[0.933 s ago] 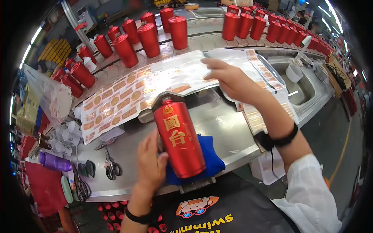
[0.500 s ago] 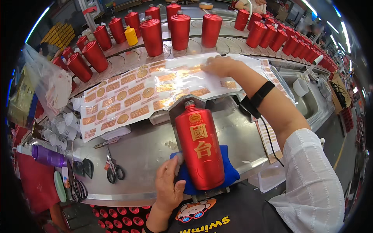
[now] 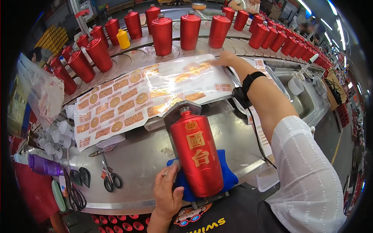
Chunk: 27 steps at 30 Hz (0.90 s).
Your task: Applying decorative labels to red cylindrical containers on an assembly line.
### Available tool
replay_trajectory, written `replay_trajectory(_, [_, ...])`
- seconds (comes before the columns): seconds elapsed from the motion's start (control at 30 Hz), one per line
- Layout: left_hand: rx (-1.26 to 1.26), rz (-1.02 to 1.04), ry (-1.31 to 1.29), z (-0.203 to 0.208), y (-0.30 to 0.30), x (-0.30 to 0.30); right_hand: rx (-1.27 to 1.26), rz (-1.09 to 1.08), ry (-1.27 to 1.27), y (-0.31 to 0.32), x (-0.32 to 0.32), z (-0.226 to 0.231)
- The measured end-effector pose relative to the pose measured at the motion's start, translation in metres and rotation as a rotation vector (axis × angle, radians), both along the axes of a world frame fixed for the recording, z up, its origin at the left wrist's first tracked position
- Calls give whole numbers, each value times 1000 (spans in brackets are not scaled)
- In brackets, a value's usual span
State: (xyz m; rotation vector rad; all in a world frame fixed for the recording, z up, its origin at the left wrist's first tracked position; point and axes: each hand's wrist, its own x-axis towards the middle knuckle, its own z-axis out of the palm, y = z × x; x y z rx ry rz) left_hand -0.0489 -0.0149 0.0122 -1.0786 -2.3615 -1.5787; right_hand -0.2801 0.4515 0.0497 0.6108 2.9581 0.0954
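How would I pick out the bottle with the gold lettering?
Find the shiny metal worktable in the middle, then the blue cloth at its near edge. The red bottle rests over that cloth, just right of the left hand. Gold characters and an emblem mark its front; the other red bottles along the conveyor show plain sides.

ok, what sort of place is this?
Probably a factory or workshop line for bottles: rows of red bottles on a slatted conveyor, a steel workbench, and a sheet of gold decals.
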Motion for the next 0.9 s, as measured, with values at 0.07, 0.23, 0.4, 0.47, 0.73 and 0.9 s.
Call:
replay_trajectory(0.07, [-16,5,20,0,0,0,15,37,-26,8,-1,0])
replay_trajectory(0.23, [-66,21,82,-1,3,0,14,215,217,30,4,-8])
replay_trajectory(0.4, [-67,42,48,0,1,2,-47,177,90,-4,1,3])
replay_trajectory(0.47, [-60,51,19,1,1,2,27,186,101,-11,1,10])
replay_trajectory(0.73, [-8,73,-59,-1,3,3,-3,382,487,-5,13,20])
replay_trajectory(0.9, [-85,107,60,45,-6,-17,-74,739,585,-72,63,91])
